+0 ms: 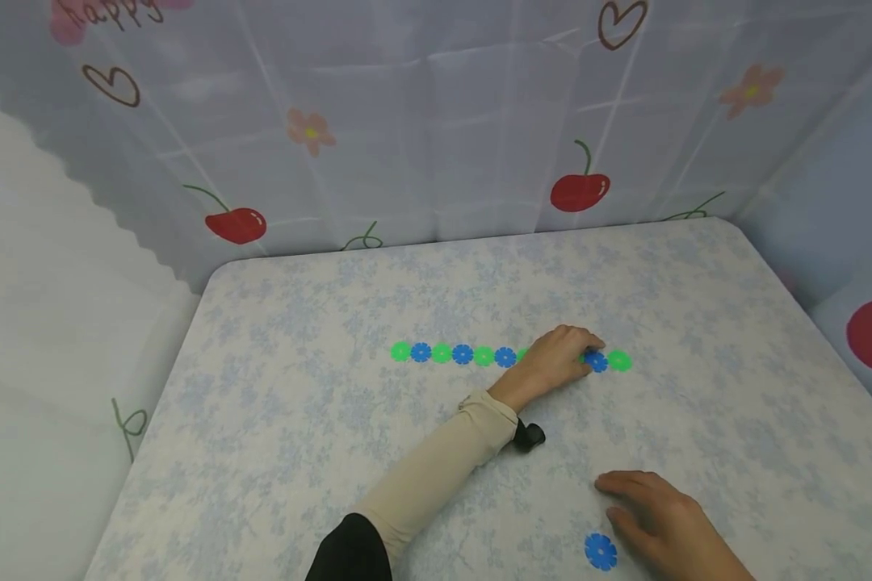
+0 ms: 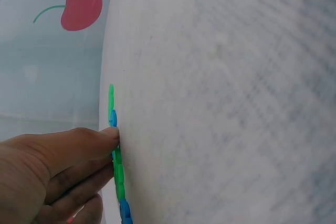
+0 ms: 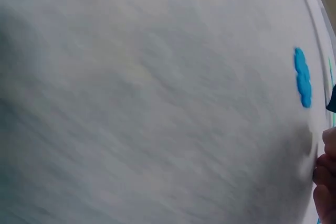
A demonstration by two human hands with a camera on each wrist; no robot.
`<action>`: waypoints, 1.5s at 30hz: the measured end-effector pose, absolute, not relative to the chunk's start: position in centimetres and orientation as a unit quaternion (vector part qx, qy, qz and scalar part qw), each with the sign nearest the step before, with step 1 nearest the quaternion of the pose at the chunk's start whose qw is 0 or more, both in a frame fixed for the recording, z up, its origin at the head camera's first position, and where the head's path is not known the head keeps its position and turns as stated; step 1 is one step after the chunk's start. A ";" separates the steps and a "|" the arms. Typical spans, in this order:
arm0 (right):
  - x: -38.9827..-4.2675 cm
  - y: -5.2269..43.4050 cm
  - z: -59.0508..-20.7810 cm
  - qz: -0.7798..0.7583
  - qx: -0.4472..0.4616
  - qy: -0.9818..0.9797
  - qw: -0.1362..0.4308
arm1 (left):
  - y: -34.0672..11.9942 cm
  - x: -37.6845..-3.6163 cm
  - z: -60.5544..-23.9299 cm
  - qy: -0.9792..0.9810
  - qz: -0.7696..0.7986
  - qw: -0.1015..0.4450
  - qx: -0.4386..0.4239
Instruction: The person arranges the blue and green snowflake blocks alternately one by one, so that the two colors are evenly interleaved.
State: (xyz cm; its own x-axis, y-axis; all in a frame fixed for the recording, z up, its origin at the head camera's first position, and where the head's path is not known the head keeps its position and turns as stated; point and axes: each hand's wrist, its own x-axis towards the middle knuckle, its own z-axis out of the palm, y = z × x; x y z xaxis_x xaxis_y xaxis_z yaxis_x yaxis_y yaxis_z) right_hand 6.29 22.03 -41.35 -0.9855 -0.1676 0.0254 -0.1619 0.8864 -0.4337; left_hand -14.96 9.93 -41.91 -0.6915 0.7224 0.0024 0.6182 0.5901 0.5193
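A row of green and blue snowflake discs [image 1: 484,356], flower-shaped with notched rims, runs across the table in alternating colours. My left hand [image 1: 552,359] reaches over the row and covers part of it. Its thumb and forefinger pinch a blue snowflake disc [image 1: 596,361] near the right end, beside the last green disc [image 1: 620,361]. From the left wrist view, the left hand [image 2: 63,171] has its fingertips on the thin edge of the row. Lower down, my right hand [image 1: 664,524] is over the table with fingers loosely bent, holding nothing. A loose blue disc [image 1: 601,552] lies just left of it.
A pale floral cloth covers the table [image 1: 283,452]. Its far edge meets a hanging curtain [image 1: 436,145] printed with cherries, flowers and hearts. My left sleeve [image 1: 436,468] stretches across the middle, with a black wrist device [image 1: 529,436] under the cuff.
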 end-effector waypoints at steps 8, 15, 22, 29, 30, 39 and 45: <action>9.3 21.0 -42.6 -0.210 -0.080 0.973 -0.060 | 10.0 -14.9 -42.0 0.882 0.257 0.104 0.381; 10.3 20.8 -43.6 -0.229 -0.165 0.949 -0.139 | 9.9 -15.0 -41.4 0.888 0.252 0.109 0.370; 10.0 21.4 -44.3 -0.295 -0.275 0.898 -0.179 | 11.2 -14.8 -41.0 0.879 0.280 0.099 0.374; 9.8 21.5 -44.5 -0.310 -0.330 0.873 -0.183 | 13.0 -14.5 -41.1 0.881 0.273 0.108 0.371; 9.8 21.4 -44.4 -0.313 -0.334 0.870 -0.186 | 13.2 -14.5 -41.2 0.882 0.271 0.109 0.369; 9.4 21.6 -44.6 -0.329 -0.393 0.840 -0.178 | 13.5 -14.6 -41.7 0.886 0.258 0.104 0.370; 9.5 21.8 -44.4 -0.319 -0.385 0.853 -0.152 | 13.6 -14.8 -41.8 0.885 0.263 0.105 0.369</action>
State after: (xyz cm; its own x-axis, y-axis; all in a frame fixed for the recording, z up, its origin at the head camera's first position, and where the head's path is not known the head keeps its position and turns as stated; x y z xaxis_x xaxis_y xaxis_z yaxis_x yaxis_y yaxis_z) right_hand 9.50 21.76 -44.37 -0.6571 -0.5595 0.5051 -0.7536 0.5003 -0.4263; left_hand -14.75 13.58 -41.78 -0.7058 0.7084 0.0081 0.5981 0.5897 0.5426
